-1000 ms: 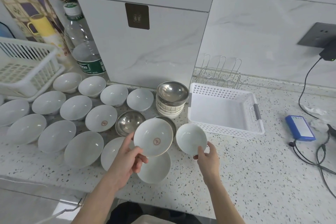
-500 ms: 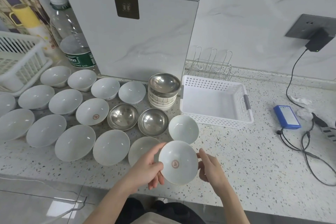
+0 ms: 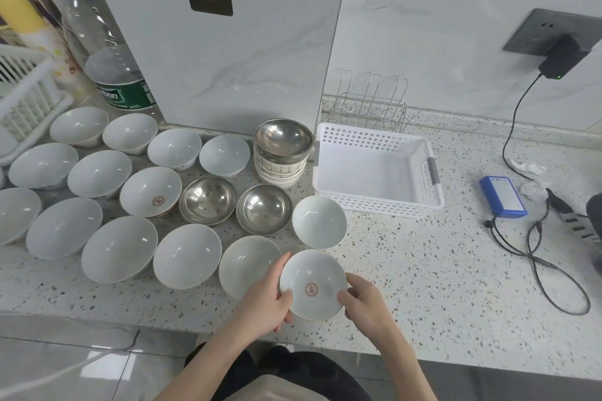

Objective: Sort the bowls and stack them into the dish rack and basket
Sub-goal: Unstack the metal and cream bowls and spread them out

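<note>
The small white bowl with a red mark point(image 3: 312, 285) was held just above the near edge of the table point(image 3: 423, 270), tilted toward the camera. It looked like glazed ceramic: stiff, light enough for 1 hand, slick and likely to chip if knocked, so the rim seemed the safest place to take hold. The left hand point(image 3: 264, 299) gripped its left rim, thumb inside, fingers point(image 3: 286, 319) curled beneath. The right hand point(image 3: 365, 301) pinched the right rim, its thumb on the inner wall. A plain white bowl point(image 3: 249, 265) sat just behind the left hand, another point(image 3: 319, 221) beyond. Further back stood 2 steel bowls point(image 3: 208, 200), a stack of bowls point(image 3: 281, 153), the white basket point(image 3: 374, 169) and the wire dish rack point(image 3: 371, 101).
</note>
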